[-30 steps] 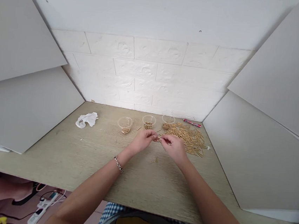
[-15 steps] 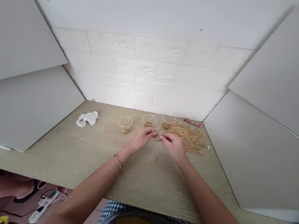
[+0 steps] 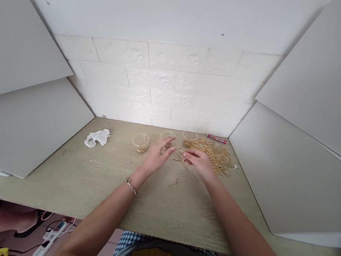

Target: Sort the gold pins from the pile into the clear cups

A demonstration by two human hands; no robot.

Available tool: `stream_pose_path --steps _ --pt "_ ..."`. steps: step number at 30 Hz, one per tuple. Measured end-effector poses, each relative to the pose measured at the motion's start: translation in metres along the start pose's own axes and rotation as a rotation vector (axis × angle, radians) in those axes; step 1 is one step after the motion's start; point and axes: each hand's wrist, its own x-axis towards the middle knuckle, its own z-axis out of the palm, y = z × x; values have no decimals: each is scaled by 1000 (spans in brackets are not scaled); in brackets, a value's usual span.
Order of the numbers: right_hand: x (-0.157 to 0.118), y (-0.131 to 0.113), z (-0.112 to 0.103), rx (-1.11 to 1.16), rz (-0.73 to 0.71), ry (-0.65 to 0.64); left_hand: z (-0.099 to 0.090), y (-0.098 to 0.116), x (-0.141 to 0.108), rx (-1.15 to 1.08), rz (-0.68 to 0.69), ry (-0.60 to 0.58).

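Note:
My left hand point(image 3: 157, 155) has its fingers apart over the front of the middle clear cup point(image 3: 167, 135), partly hiding it. Thumb and fingers of my right hand point(image 3: 199, 161) pinch a thin gold pin point(image 3: 181, 151) that points left. Beside and behind the right hand lies a wide heap of gold pins point(image 3: 220, 159). Small gold pieces sit in the left clear cup point(image 3: 140, 140) and in the right clear cup point(image 3: 190, 136). A few loose pins point(image 3: 174, 183) rest on the table in front of the hands.
Crumpled white tissue point(image 3: 97, 137) lies at the left of the table point(image 3: 92, 189). A red tube point(image 3: 217, 139) is at the back right. Grey panels stand on both sides. On the floor at lower left are a power strip point(image 3: 49, 239) and a person's foot.
My left hand has parted from my right hand, moved slightly left and opened. The right hand keeps its pinch. The whole view has shifted a little.

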Motion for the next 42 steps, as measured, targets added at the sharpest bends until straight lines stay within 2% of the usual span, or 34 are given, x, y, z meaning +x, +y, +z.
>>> stream_pose_path --steps 2,3,5,6,8,11,14,16,20,29,38,42 --pt "4 2 -10 -188 -45 76 -13 -1 4 173 31 101" --pt "5 3 -15 -295 -70 125 -20 -2 6 265 1 160" --pt "8 6 -23 -498 -94 197 -33 -6 11 462 -154 275" --pt "8 8 -26 -589 -91 215 -39 -9 13 547 -244 287" --pt "9 12 -29 -748 -73 224 -49 -14 16 679 -369 230" --pt "8 15 -30 -872 -78 269 -62 -21 22 799 -445 1" --pt "9 15 -29 -843 -112 334 -73 -26 35 885 -539 -268" --pt "10 15 -28 -784 -111 332 -76 -29 45 911 -594 -402" --pt "10 14 -26 -675 -122 306 -76 -33 61 921 -627 -504" --pt "10 10 -22 -617 -235 314 -67 -41 67 986 -691 -595" --pt "9 11 -18 -604 -273 265 -65 -51 65 999 -605 -560" --pt "8 11 -17 -601 -269 242 -70 -46 65 980 -583 -557"
